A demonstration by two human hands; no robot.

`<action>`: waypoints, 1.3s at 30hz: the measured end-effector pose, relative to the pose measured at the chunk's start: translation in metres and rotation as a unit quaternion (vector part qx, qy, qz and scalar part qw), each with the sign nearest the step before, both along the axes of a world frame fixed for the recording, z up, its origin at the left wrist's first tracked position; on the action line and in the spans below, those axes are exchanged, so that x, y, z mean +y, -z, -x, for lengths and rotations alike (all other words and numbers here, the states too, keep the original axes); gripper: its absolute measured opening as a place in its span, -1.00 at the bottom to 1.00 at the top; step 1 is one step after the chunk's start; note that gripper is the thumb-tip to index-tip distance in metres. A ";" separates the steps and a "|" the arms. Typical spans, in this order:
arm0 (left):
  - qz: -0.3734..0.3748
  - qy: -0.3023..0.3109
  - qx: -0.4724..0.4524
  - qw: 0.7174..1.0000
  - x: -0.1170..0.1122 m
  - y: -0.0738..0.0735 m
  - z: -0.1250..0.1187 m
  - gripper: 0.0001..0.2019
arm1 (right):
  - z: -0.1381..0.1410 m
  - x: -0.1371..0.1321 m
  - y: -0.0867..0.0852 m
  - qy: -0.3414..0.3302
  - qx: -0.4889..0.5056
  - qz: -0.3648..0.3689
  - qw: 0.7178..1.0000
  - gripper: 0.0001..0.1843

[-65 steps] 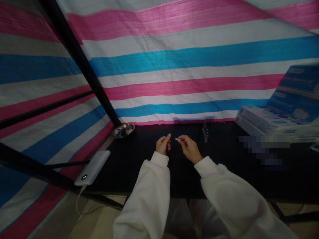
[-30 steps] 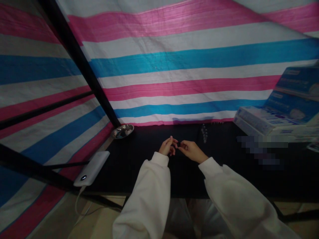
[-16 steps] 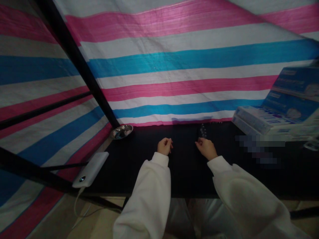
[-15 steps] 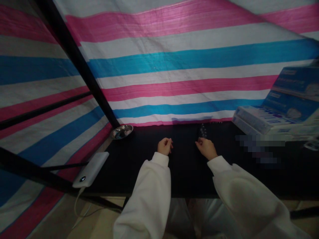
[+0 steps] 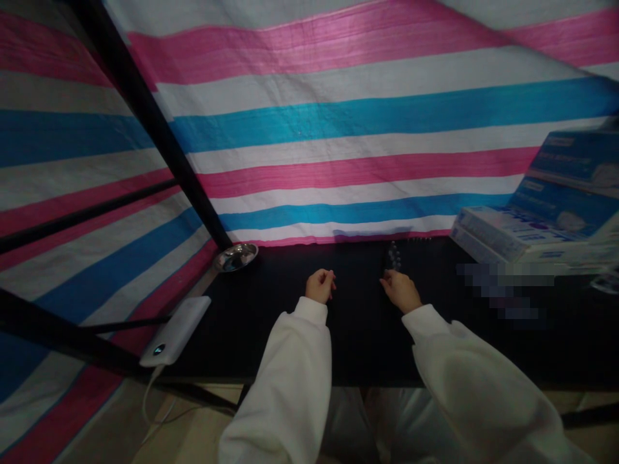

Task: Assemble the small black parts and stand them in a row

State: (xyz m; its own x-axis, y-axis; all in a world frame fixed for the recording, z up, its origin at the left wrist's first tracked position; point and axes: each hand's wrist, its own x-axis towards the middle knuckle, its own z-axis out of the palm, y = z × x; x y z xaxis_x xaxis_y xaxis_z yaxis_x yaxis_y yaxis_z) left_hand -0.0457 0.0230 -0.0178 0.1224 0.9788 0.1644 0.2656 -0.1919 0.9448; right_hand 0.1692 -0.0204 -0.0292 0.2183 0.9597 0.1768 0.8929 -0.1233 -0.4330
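The right hand (image 5: 400, 290) reaches over a black bench (image 5: 358, 335), thumb and fingertips drawn close together at the near end of a cluster of small clear beads (image 5: 395, 253); whether it pinches one cannot be made out. Well apart from it, the left hand (image 5: 320, 285) is curled with its fingers bent inward, and what they hold, if anything, is hidden. Both arms wear loose white sleeves (image 5: 296, 377). Behind the beads, a short row of tiny pieces (image 5: 420, 239) lies by the bench's back edge. To the right, flat white boxes (image 5: 512, 235) carry purple-blue lettering, with blue boxes (image 5: 556, 177) leaning behind them; all their print is too blurred to read. The area just in front of the boxes is pixelated. On the far left end lies a white power bank (image 5: 178, 328) with a small lit round display (image 5: 159, 350), its figure unreadable, and a white cable (image 5: 144, 405) hanging from it toward a pale floor (image 5: 186, 432). A shiny metal dish (image 5: 236, 256) sits at the back left corner. Pink, white and blue striped sheeting (image 5: 309, 125) walls the dim space around a black frame (image 5: 151, 119).
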 end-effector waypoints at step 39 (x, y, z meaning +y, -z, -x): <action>0.022 -0.036 0.054 0.998 0.008 0.010 0.003 -0.86 | -0.070 0.006 0.007 0.099 0.067 -0.110 0.987 -0.66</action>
